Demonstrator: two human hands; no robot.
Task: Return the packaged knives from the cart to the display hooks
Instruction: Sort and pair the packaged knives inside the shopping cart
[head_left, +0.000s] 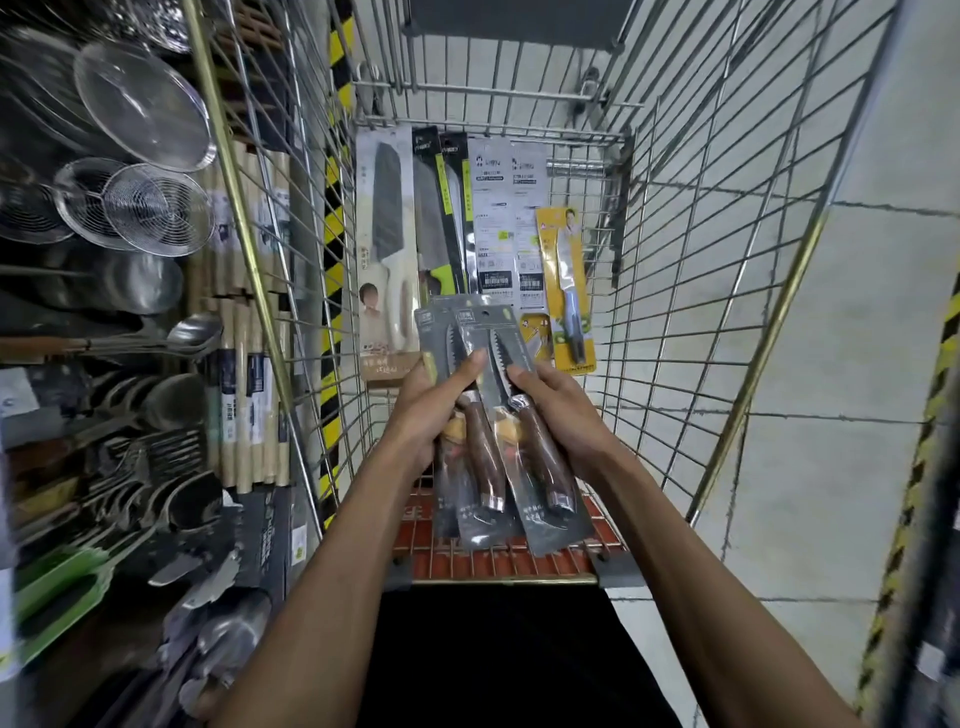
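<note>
Over the wire cart (675, 260) I hold a fanned stack of grey knife packs (483, 483), each showing a serrated blade and a brown wooden handle. My left hand (434, 410) grips the stack from the left, thumb lying across the front. My right hand (558, 415) grips the rightmost pack from the right. More packaged knives lie in the cart beyond: a white-handled knife pack (387, 249), green-edged black packs (441, 208), white card packs (506, 218) and a yellow pack with a small knife (566, 291).
A display on the left carries wire strainers (150, 208), steel ladles and spoons (171, 343), rolling pins (249, 405) and green-handled tools (62, 587). A yellow-black striped post (332, 260) stands beside the cart. Pale tiled floor (831, 364) lies to the right.
</note>
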